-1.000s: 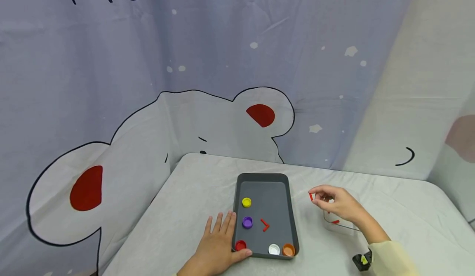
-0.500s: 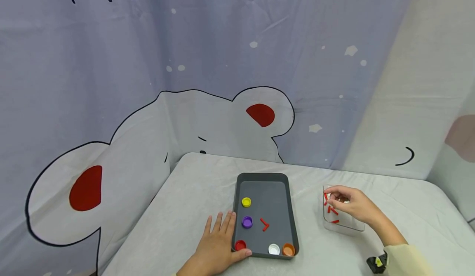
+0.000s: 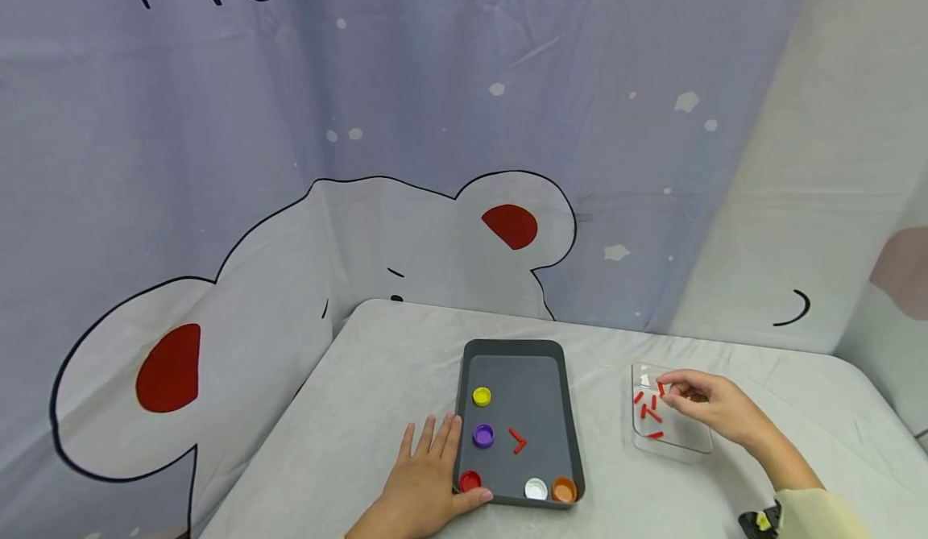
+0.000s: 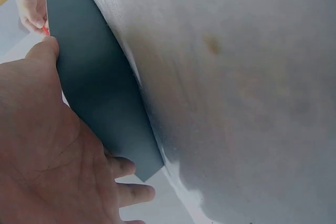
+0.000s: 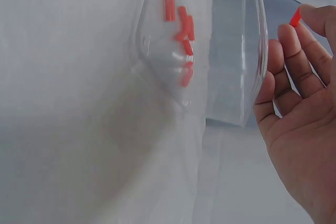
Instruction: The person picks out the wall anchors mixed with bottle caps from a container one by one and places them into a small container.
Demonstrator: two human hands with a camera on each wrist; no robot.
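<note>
My left hand rests against the left side of a dark grey tray, fingers straight and the thumb on its near rim. In the left wrist view its palm and fingers lie along the tray's outer wall. Over a clear plastic box, my right hand pinches a short red stick between thumb and finger. Several more red sticks lie scattered in that box. On the tray, two red sticks touch in an angled shape.
Round caps stand in the tray: yellow, purple, red, white and orange. A white cloth covers the table, and a printed curtain hangs behind it.
My right hand has moved right, from beside the box to over it, with a red stick at its fingertips. More sticks in the box are uncovered. The left hand has stayed put.
</note>
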